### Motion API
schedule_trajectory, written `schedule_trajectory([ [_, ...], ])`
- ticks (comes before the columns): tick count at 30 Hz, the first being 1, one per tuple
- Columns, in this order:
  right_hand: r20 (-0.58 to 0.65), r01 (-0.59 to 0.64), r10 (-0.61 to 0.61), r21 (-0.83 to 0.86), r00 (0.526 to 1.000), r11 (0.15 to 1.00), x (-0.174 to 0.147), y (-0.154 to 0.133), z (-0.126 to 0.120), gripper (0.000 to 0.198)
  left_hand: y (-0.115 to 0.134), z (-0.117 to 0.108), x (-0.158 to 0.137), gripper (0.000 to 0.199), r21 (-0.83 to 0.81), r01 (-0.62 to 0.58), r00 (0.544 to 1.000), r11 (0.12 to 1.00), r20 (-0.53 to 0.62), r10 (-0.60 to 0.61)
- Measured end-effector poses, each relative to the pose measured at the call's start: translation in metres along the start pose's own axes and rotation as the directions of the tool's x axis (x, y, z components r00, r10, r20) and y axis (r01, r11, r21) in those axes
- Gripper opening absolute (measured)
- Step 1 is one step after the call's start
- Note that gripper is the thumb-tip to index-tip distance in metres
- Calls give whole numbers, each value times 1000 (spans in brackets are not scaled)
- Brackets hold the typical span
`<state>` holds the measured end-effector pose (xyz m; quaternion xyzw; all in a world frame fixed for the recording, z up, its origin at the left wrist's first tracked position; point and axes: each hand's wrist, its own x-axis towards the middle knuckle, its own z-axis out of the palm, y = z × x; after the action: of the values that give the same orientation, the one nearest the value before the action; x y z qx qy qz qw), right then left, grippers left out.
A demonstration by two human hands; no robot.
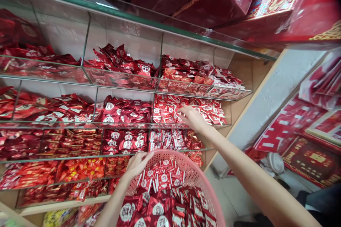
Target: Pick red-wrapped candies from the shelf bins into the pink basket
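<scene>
While red pkts fill shelf bins at far L, L hand is clamped on rim of pink basket, which holds small red/wht sachets at back, bigger dk red packs nearer. R hand, fingers bent, is at red/wht bin sachets; can't tell if it's gripping any.

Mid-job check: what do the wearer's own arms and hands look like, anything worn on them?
Both the left hand and right hand are ungloved. The slim forearms show no sleeves, watch or bracelet, and no cables or markings are visible.
</scene>
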<state>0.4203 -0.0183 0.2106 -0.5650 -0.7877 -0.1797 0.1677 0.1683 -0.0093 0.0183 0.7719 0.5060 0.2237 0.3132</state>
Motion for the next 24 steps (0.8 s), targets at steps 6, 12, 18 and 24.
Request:
schedule_trajectory([
  [6, 171, 216, -184, -191, 968, 958, 20, -8, 15, 23, 0, 0, 0, 56, -8, 7, 1000, 1000, -3, -7],
  [12, 173, 282, -236, -331, 956, 900, 20, -5, 14, 13, 0, 0, 1, 58, -4, 19, 1000, 1000, 9, -19],
  [18, -37, 191, -198, -141, 980, 972, 8, 14, -13, 14, 1, 0, 0, 59, 19, -15, 1000, 1000, -9, 16],
  [24, -282, 28, 295, 764, 913, 645, -30, -4, -14, 8, 3, 0, 0, 57, 8, 8, 1000, 1000, 11, -8],
])
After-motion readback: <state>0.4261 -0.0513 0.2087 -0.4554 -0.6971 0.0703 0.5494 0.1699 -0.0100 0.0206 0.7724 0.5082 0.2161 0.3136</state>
